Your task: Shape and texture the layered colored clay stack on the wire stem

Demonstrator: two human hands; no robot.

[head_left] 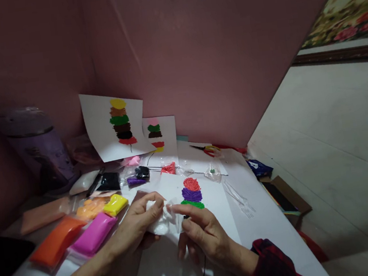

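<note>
My left hand (142,218) is closed on a clear plastic packet of white clay (159,220), thumb on top. My right hand (205,231) is at the packet's right edge, its index finger and thumb stretched out and apart; whether it grips the film is hard to tell. Below both hands lies a white sheet (214,202) bearing stacked textured clay shapes: red (191,184), purple (192,195) and green (193,204). Part of the stack is hidden behind my right hand. A thin dark line runs down the sheet.
Orange (58,242), magenta (94,234) and yellow (115,205) clay packets lie left. Behind stand two sheets with coloured stacks (102,135) and a purple bottle (41,152). Scissors (207,149) lie at the back, clear plastic forks (241,200) right.
</note>
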